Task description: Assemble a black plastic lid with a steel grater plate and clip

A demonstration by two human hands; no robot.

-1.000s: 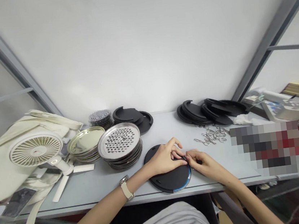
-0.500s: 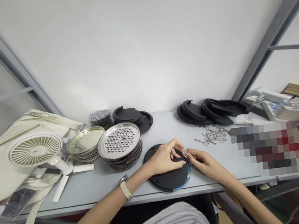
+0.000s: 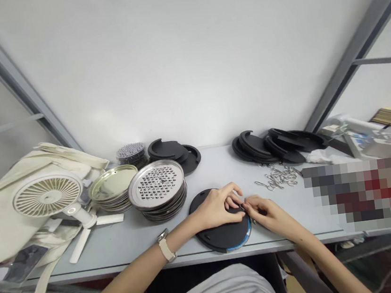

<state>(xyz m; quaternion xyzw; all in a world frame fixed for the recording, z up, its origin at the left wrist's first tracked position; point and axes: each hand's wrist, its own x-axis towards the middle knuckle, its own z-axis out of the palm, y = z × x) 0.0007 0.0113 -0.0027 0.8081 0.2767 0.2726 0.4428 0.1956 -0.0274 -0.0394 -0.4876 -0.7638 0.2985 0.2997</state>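
A black round disc (image 3: 224,235) with a blue rim lies flat at the table's front edge. My left hand (image 3: 217,206) rests on its top, fingers curled and pressing down near its right edge. My right hand (image 3: 262,212) meets it there, pinching a small silver metal clip (image 3: 243,206) against the disc's rim. A watch with a pale strap sits on my left wrist (image 3: 165,248).
Loose silver clips (image 3: 277,177) lie to the right of the disc. Black discs are piled at the back right (image 3: 277,145) and back middle (image 3: 173,151). Perforated metal trays (image 3: 156,185), gold trays (image 3: 112,185), a white fan (image 3: 48,197) and a cream bag (image 3: 8,221) crowd the left.
Both hands stay at the disc's right edge; the fingers have shifted slightly around the clip. The disc has barely moved.
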